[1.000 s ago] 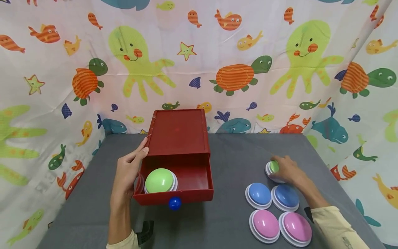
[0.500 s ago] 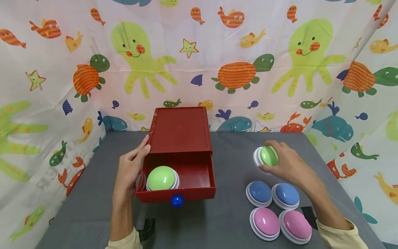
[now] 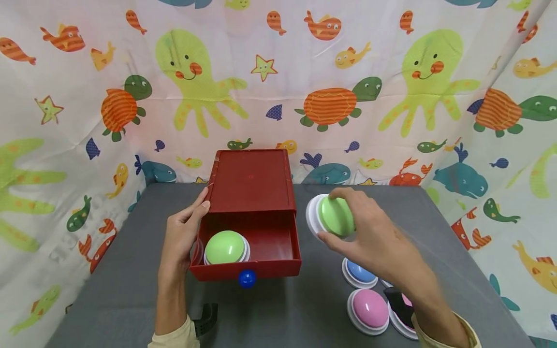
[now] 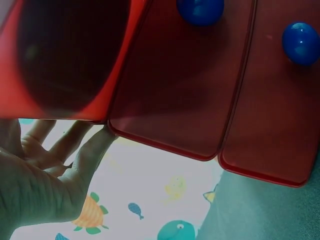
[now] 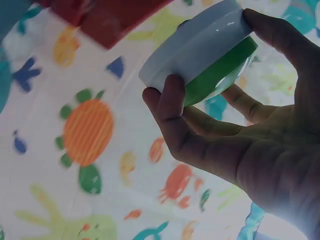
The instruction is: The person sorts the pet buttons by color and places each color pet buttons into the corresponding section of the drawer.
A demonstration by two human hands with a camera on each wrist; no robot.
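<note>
My right hand (image 3: 370, 232) grips a green dome push button (image 3: 337, 216) by its white base, tilted and raised to the right of the red drawer unit (image 3: 252, 181). In the right wrist view, fingers and thumb span the button's white base (image 5: 195, 42). My left hand (image 3: 180, 244) rests along the unit's left side, fingers straight, thumb at the front edge. The top drawer (image 3: 271, 270) is pulled out, with another green push button (image 3: 225, 247) in its left part. Lower drawer fronts (image 4: 170, 90) show closed in the left wrist view.
Right of the unit, on the grey tabletop (image 3: 317, 309), sit a blue push button (image 3: 361, 272) and a pink one (image 3: 370, 308). A second pink button (image 3: 404, 328) is partly hidden by my right wrist. A sea-animal curtain (image 3: 278, 96) hangs behind.
My right hand has picked the green button up from the table behind the blue ones and carried it left, close to the drawer unit. The left hand stays in place.
</note>
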